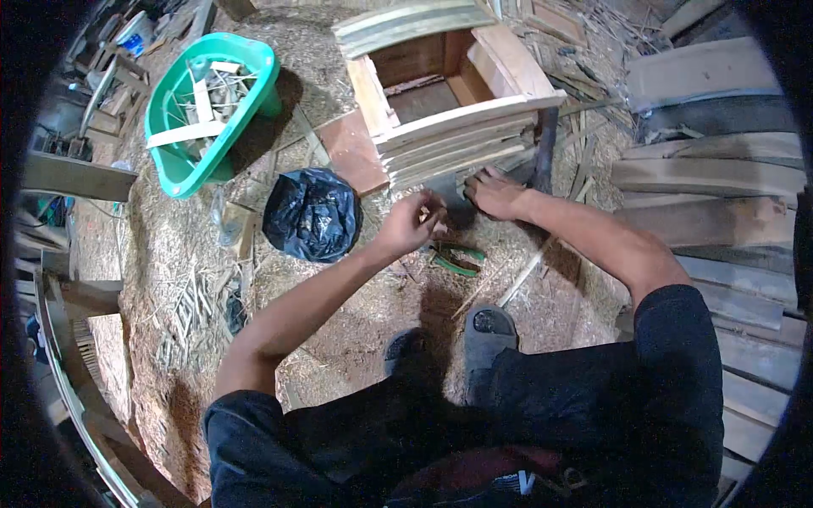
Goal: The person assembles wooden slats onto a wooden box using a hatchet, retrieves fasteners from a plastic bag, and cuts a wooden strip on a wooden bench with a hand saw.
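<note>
the slatted wooden box [466, 118] on the shavings-strewn ground [563, 317] looks stiff and fairly heavy, best held by its side rails [518, 63], while the left hand [412, 222] half curls and the right hand [498, 195] bends by its near face, holds i cannot tell.

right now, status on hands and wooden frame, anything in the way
Left hand curled, grip unclear. Right hand low by open-topped wooden frame, contact unclear. Green-handled pliers on ground close by, possibly obstructing.
</note>
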A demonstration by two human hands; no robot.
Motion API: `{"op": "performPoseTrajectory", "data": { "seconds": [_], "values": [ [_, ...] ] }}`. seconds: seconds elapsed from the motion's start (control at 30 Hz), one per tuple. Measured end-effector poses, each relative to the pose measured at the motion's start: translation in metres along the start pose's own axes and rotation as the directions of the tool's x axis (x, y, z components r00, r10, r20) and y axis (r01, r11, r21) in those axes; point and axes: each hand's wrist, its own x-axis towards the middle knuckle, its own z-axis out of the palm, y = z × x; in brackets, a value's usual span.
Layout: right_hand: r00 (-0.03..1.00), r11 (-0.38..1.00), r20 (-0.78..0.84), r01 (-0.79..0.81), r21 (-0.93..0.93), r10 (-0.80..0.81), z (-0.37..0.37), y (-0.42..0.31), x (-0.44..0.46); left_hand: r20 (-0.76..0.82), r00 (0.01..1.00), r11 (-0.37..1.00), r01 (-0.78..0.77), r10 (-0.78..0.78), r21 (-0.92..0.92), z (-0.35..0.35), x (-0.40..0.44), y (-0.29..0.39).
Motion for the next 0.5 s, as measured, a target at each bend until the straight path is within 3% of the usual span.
{"op": "performPoseTrajectory", "data": {
  "seconds": [0.03,0.07,0.1,0.13,0.2,0.23,0.3,0.33,0.43,0.5],
  "values": [
    [0.996,0.991,0.038,0.090,-0.103,-0.086,-0.007,0.000,-0.006,-0.018,0.998,0.997,-0.058,0.059,0.050,-0.005,-0.002,0.003],
    [0.992,0.994,0.061,0.104,0.041,-0.107,-0.014,-0.002,-0.011,-0.031,0.993,0.989,-0.112,0.116,0.100,-0.008,-0.004,0.007],
    [0.988,0.976,0.083,0.115,0.183,-0.132,-0.024,-0.006,-0.017,-0.025,1.000,0.999,-0.001,0.002,0.040,-0.011,-0.004,0.014],
    [0.982,0.940,0.102,0.121,0.320,-0.161,-0.032,-0.010,-0.022,-0.023,0.987,0.975,-0.155,0.160,0.160,-0.019,0.000,0.021],
    [0.927,0.906,-0.060,0.375,0.197,-0.371,-0.004,-0.011,-0.022,0.043,0.891,0.818,-0.433,0.452,0.379,-0.037,0.006,0.037],
    [0.945,0.927,0.090,0.286,0.242,-0.314,-0.041,-0.027,-0.036,0.085,0.904,0.803,-0.412,0.418,0.431,-0.049,0.008,0.063],
    [0.954,0.959,-0.141,0.275,0.070,-0.263,0.004,-0.028,-0.038,-0.022,0.851,0.777,-0.469,0.525,0.420,-0.059,0.026,0.082],
    [0.918,0.932,-0.162,0.359,-0.051,-0.362,-0.005,-0.029,-0.046,-0.078,0.816,0.762,-0.496,0.573,0.416,-0.064,0.036,0.091],
    [0.796,0.946,-0.523,0.316,-0.069,-0.304,-0.022,-0.037,-0.082,-0.018,0.760,0.659,-0.552,0.650,0.512,-0.073,0.051,0.121],
    [0.906,0.976,-0.398,0.197,0.096,-0.144,-0.052,-0.034,-0.101,0.003,0.710,0.572,-0.569,0.704,0.591,-0.076,0.061,0.139]
  ]
}}
